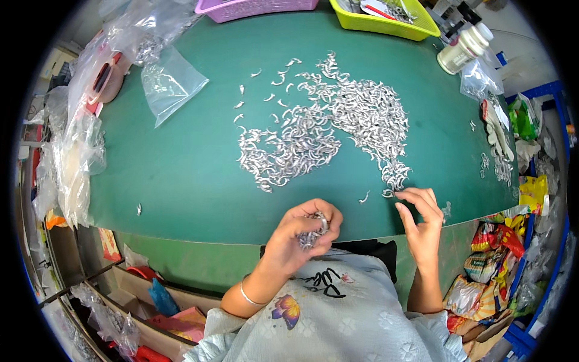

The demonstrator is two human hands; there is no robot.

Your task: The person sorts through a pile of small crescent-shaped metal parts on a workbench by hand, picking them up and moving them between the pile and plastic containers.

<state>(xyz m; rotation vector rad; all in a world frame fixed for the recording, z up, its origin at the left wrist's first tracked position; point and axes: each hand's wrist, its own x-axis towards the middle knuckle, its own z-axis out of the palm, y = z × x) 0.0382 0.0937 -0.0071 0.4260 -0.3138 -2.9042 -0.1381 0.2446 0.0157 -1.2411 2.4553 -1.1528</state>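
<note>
Small curved silver metal pieces (371,111) lie in a large loose heap on the green tabletop, with a second cluster of the same pieces (289,145) to its left. My left hand (307,232) is closed around a handful of these metal pieces (310,232), held near the table's front edge. My right hand (422,217) is at the heap's near right tip, thumb and fingertips apart. Its fingertips are beside a single curved piece (388,193); whether they touch it I cannot tell. Another lone piece (364,197) lies between my hands.
A purple tray (259,8) and a yellow-green tray (392,25) stand at the far edge. A clear plastic bag (172,87) lies at the left, near a pink container (107,83). On the right are a white bottle (464,49) and a glove (496,130).
</note>
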